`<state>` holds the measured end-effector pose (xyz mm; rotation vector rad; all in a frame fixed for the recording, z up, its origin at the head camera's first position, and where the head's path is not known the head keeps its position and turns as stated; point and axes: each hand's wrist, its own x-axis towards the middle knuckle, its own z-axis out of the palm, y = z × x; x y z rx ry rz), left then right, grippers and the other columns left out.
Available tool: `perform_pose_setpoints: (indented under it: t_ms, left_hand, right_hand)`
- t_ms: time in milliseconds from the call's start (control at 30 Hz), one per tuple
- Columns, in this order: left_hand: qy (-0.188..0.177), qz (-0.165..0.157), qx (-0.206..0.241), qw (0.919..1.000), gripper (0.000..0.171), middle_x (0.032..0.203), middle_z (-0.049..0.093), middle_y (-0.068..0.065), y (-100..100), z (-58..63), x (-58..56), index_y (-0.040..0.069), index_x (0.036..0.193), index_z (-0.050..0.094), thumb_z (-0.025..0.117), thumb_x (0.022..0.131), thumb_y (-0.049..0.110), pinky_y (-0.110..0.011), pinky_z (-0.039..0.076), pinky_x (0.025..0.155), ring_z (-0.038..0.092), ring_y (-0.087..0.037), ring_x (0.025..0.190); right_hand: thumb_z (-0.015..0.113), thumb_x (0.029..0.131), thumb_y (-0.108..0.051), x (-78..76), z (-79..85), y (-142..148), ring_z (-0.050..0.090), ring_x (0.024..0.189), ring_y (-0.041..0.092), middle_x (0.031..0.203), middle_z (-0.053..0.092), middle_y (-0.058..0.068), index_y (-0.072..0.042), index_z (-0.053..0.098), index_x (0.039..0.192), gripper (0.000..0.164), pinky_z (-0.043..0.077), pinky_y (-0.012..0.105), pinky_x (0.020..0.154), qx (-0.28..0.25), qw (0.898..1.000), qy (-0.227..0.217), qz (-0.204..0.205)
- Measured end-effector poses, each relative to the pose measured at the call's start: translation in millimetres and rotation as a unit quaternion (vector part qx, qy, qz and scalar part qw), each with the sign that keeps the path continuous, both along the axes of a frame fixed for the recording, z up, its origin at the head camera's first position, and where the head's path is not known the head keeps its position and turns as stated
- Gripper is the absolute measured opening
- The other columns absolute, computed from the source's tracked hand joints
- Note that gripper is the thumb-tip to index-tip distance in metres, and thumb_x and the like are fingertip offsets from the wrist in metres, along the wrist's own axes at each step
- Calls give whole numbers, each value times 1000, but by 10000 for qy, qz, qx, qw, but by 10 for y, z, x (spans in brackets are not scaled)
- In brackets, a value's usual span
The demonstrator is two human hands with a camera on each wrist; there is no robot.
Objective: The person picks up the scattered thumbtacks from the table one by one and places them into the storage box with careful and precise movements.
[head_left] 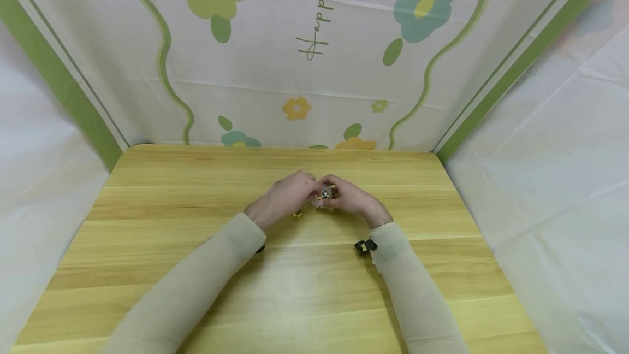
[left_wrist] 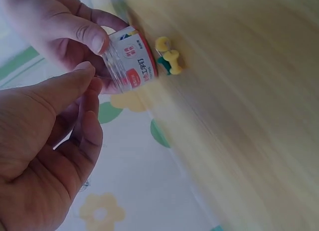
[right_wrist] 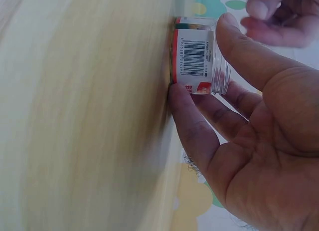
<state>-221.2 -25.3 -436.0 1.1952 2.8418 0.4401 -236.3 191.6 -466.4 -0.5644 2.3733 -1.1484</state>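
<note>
A small clear jar (right_wrist: 193, 56) with a white-and-red label and a barcode stands upright on the table. My right hand (head_left: 351, 196) grips the jar's side between thumb and fingers. White and yellow pieces show inside its open mouth in the head view. My left hand (left_wrist: 50, 136) is at the jar's mouth, thumb and forefinger tips close together; whether they pinch something is hidden. On the table beside the jar lie yellow push pins (left_wrist: 172, 59) and a green push pin (left_wrist: 163, 64).
The wooden table (head_left: 295, 294) reaches back to a white flowered cloth (head_left: 275, 70), with cloth walls at both sides. A small black device (head_left: 365, 247) sits at the right wrist. Both forearms, in pale sleeves, cross the front of the table.
</note>
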Motion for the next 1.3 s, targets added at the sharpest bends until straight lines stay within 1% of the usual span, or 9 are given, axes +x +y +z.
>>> perform_pose_setpoints:
  t_ms: [167,400,533,667,767,900,1000,1100,1300]
  left_hand:
    - [202,-30,-399,9990,8,89,63,3,-98,-2,70,15,102,78,70,99,14,-22,50,64,56,-10,78]
    - [228,-198,-702,9971,12,94,69,2,-202,-26,130,14,104,80,77,92,12,-24,54,73,61,-11,83]
    - [89,-159,-788,9967,12,93,70,3,-222,-67,130,15,103,80,77,92,10,-23,54,70,61,-8,81]
    - [176,-151,-919,9955,11,93,71,3,-218,-119,110,16,102,80,77,92,12,-21,53,70,61,-7,80]
    - [255,-168,-1009,9944,8,88,67,5,-207,-164,81,17,97,79,75,94,11,-21,52,68,58,-7,77]
    - [38,-121,-924,9956,13,82,60,7,-195,-205,41,18,89,76,72,95,8,-23,48,64,52,-8,74]
    - [-144,-63,-792,9967,15,80,59,8,-195,-212,25,18,87,76,71,95,6,-23,47,62,51,-9,73]
    - [-184,-77,-684,9975,16,79,60,7,-200,-211,17,16,86,76,71,95,5,-24,47,62,52,-10,73]
    - [-100,-228,-616,9978,10,80,62,5,-206,-223,2,13,87,76,74,93,6,-26,49,66,55,-11,75]
  right_hand:
    - [77,94,-19,-3,-6,-5,58,127,27,134,60,9,-16,56,136,48,51,43,101,55,9999,-79,-45]
    - [78,93,-21,3,-3,-2,55,131,31,139,58,12,-11,54,141,55,49,46,105,181,9998,-26,-103]
    - [78,92,-20,1,-8,0,54,132,31,138,58,12,-12,55,141,55,47,47,107,179,9997,-22,-138]
    - [78,92,-18,-5,-15,4,53,133,32,139,58,11,-11,55,140,53,46,47,109,131,9998,-52,-148]
    - [78,92,-18,-8,-16,7,53,134,31,139,58,10,-12,55,139,53,45,46,109,130,9998,-67,-162]
    - [78,92,-19,-7,-15,6,52,134,31,138,58,9,-12,55,139,53,45,47,110,151,9998,-58,-155]
    - [78,92,-21,-5,-10,3,52,134,30,138,59,8,-13,55,139,53,44,47,110,161,9998,-45,-143]
    - [79,92,-21,-3,-6,0,53,134,30,137,59,8,-13,55,139,53,45,46,110,171,9997,-41,-142]
    - [79,92,-23,-4,-12,-5,55,131,27,135,60,7,-13,56,139,53,46,45,109,212,9997,-11,-150]
